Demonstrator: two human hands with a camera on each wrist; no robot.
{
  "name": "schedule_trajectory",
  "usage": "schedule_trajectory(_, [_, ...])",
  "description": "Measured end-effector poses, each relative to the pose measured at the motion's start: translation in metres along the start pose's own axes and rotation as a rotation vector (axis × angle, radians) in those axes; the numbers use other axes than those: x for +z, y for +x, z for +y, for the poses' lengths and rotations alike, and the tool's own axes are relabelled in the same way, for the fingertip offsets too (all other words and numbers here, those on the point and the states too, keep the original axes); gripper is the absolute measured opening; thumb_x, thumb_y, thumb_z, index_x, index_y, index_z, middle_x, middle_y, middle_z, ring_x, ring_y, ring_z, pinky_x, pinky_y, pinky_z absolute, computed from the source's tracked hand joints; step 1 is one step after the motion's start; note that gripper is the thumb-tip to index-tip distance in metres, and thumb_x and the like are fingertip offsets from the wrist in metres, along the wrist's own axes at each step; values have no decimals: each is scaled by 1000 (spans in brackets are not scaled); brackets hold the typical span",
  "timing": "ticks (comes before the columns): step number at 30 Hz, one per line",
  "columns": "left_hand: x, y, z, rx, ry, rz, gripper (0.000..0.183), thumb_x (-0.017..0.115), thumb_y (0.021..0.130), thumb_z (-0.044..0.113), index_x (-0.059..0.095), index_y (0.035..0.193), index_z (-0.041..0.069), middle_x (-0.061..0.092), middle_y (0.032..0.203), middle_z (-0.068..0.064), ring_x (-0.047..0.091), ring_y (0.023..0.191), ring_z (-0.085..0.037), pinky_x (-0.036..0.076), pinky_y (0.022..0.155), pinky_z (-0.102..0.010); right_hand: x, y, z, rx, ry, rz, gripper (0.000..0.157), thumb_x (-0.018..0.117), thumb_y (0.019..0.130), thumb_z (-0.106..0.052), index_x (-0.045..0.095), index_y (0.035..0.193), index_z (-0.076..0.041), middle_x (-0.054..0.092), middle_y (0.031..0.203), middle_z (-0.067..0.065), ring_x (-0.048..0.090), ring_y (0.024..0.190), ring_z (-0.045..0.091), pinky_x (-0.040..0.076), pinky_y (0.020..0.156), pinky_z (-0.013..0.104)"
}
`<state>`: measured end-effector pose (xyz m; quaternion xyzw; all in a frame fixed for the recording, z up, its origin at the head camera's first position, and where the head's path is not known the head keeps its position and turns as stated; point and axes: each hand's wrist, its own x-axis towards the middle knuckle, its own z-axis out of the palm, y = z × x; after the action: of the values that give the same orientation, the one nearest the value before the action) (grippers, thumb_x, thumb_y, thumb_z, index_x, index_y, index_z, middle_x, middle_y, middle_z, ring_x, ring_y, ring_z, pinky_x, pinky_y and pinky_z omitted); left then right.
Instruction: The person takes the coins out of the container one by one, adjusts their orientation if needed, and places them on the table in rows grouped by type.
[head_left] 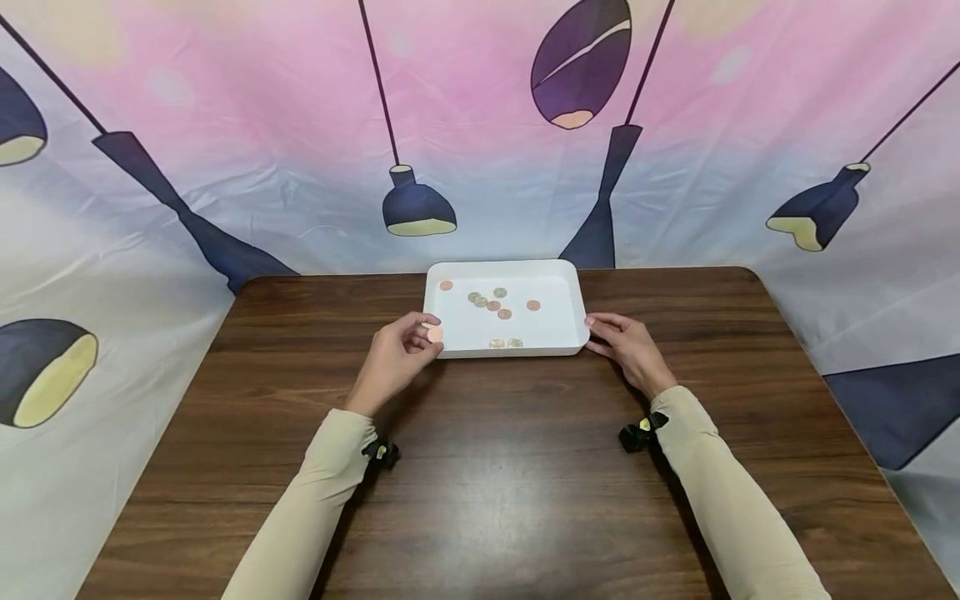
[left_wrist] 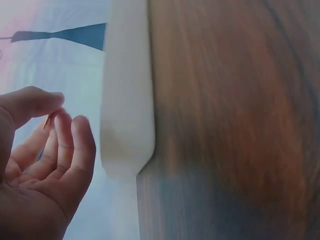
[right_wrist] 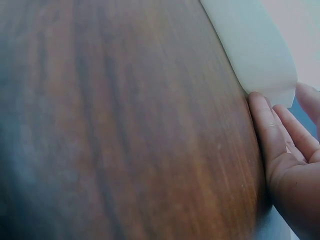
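Observation:
A white rectangular tray (head_left: 551, 333) lies at the back of the table with several copper- and gold-coloured coins in it. At its left front corner my left hand (head_left: 397, 350) pinches a copper-coloured coin (head_left: 435, 334) between thumb and fingertips. The left wrist view shows that coin's thin edge (left_wrist: 48, 121), with the fingers beside the tray's wall (left_wrist: 127, 90). My right hand (head_left: 630, 350) holds the tray's right front corner, one digit low along the table and another up at the rim in the right wrist view. Part of the right hand runs out of that wrist view.
Two gold-coloured coins (head_left: 506, 343) lie along the tray's front wall; a copper-coloured one (head_left: 446, 285) is near its back left corner and another (head_left: 533, 305) towards the right. The brown wooden table (head_left: 487, 467) ends just behind the tray, where a patterned cloth (head_left: 495, 208) hangs.

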<state>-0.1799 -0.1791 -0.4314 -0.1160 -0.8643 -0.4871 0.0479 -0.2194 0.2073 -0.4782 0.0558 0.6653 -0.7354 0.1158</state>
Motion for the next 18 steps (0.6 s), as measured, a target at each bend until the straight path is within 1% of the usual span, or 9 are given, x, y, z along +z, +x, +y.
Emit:
schedule_trajectory(3, [-1,-3,-1,-30,-59,-25,31,77,92,1,73,123,-1,73,96,-13,69,83,-19,55,73,-19,-1,0,1,3,-4,4,53,63,108,-16,48,151,10,62,132,9,68,107,4,57,97,25])
schedule_trajectory(6, [-3,-8,-2,-48,-84,-45,33,77,93,2,72,125,-2,74,99,-15,70,85,-20,55,75,-19,-2,-1,1,3,-5,4,53,63,108,-16,48,152,10,62,133,10,68,107,4,57,97,25])
schedule_trajectory(11, [-13,-18,-6,-85,-88,-73,35,79,92,3,71,126,-2,74,103,-16,70,88,-20,55,74,-19,-1,0,2,-4,3,-4,53,63,108,-16,49,151,10,63,130,8,69,107,5,57,97,26])
schedule_trajectory(14, [-19,-23,-10,-115,-81,-86,33,81,90,3,72,122,-2,75,104,-16,70,87,-19,56,75,-20,-1,1,1,-3,2,-11,53,64,107,-16,49,151,10,64,128,7,69,106,4,57,98,26])
schedule_trajectory(18, [-21,-27,-15,-142,-64,-99,31,83,89,2,71,117,-1,75,102,-15,70,87,-18,56,73,-20,-1,2,0,0,-1,-14,53,63,108,-16,48,151,11,64,125,5,69,105,4,57,97,25])
